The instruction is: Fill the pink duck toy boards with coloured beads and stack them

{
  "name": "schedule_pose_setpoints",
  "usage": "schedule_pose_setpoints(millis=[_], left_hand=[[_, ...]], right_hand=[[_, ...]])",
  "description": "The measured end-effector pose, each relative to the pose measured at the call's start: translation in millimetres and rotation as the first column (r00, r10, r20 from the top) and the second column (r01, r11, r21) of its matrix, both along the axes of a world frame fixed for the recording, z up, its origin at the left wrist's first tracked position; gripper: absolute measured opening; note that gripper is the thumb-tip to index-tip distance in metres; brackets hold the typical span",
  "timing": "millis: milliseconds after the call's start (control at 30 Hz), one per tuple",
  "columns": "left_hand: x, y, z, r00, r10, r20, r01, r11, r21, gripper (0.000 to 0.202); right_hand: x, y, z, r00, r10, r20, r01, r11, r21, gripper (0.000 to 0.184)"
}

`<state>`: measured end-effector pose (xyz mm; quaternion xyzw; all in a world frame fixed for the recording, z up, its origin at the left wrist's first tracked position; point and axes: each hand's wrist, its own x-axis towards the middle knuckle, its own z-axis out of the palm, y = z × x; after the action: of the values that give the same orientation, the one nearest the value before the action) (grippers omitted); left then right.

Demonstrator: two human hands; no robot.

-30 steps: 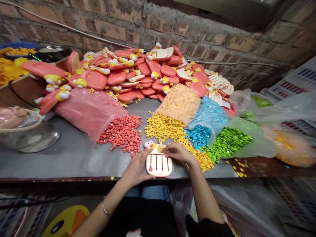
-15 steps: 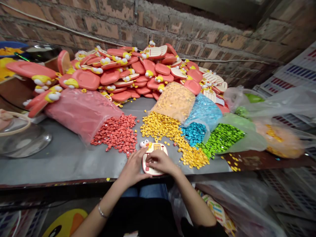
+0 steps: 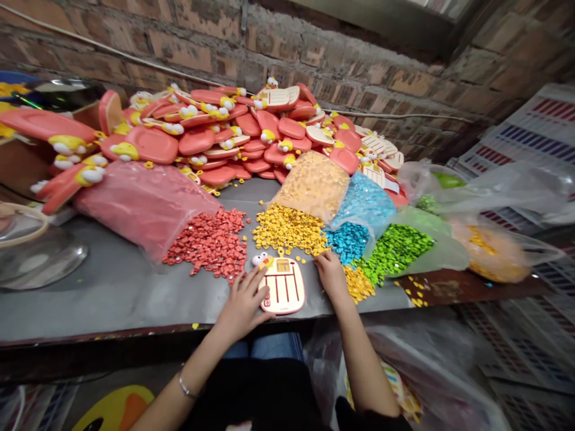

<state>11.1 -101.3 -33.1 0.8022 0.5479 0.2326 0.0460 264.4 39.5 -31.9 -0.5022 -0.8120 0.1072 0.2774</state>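
A cream toy board (image 3: 282, 293) with a red rim, slots and a goggle-eyed bird's head lies on the table in front of me. My left hand (image 3: 242, 302) rests across its left edge, fingers stretched out and thumb by the lower edge. A red piece (image 3: 266, 303) shows in the leftmost slot, partly beside my fingers. To the right of the board, my right hand (image 3: 331, 274) is at the near edge of the yellow pieces (image 3: 287, 228), fingers curled together. What its fingertips hold is hidden.
Red pieces (image 3: 211, 242), blue pieces (image 3: 348, 241) and green pieces (image 3: 398, 248) spill from plastic bags. Behind them, a heap of red toy boards (image 3: 251, 129) leans toward the brick wall (image 3: 269, 48). A clear plastic bowl (image 3: 40, 257) stands at the left.
My right hand has moved off the board, rightward and away from me, to the yellow pieces. My left hand stays on the board. The view has shifted slightly.
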Motion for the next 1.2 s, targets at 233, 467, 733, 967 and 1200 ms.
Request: schedule_pose_setpoints(millis=[233, 467, 733, 967, 1200], left_hand=[[0.9, -2.2, -5.2, 0.999, 0.011, -0.037, -0.009, 0.998, 0.058, 0.034], [2.8, -3.7, -8.4, 1.0, 0.023, -0.012, -0.022, 0.996, 0.086, 0.037], [4.2, -5.8, -0.3, 0.998, 0.065, 0.001, -0.065, 0.996, 0.064, 0.038], [4.5, -6.0, 1.2, 0.998, 0.064, 0.014, -0.065, 0.997, 0.049, 0.039], [4.8, -7.1, -2.0, 0.995, 0.094, 0.03, -0.096, 0.993, 0.065, 0.037]], right_hand=[[-23.2, -14.2, 12.6, 0.804, 0.024, -0.594, -0.168, 0.968, -0.188, 0.008], [-50.5, -9.5, 8.6, 0.892, 0.123, -0.435, -0.23, 0.952, -0.201, 0.008], [-51.0, -20.9, 2.8, 0.969, 0.135, -0.205, -0.148, 0.988, -0.048, 0.015], [-41.7, -42.3, 5.6, 0.923, 0.226, -0.31, -0.276, 0.953, -0.128, 0.018], [-53.4, -26.5, 14.1, 0.937, 0.182, -0.298, -0.256, 0.937, -0.236, 0.02]])
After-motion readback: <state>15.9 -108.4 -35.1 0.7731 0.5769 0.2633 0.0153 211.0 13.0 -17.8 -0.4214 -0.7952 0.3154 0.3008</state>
